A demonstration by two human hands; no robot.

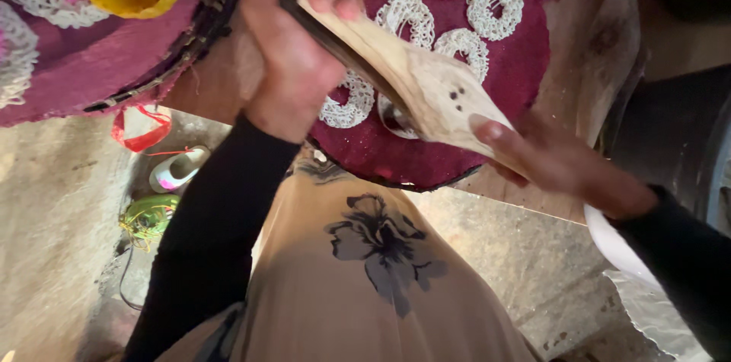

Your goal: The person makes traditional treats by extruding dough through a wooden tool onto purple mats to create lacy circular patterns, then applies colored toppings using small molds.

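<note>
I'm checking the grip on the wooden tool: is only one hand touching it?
No: the left hand grips one end of the wooden tool and the right hand holds the other.

Just one camera here, strapped to my head and pointing almost straight down — so I'm looking over my own chest and dress at the floor [68, 202] below. It's really close in; my left hand [293, 42] and right hand [560, 164] fill the middle of the shot. No second view, so nothing overlaps.
</note>
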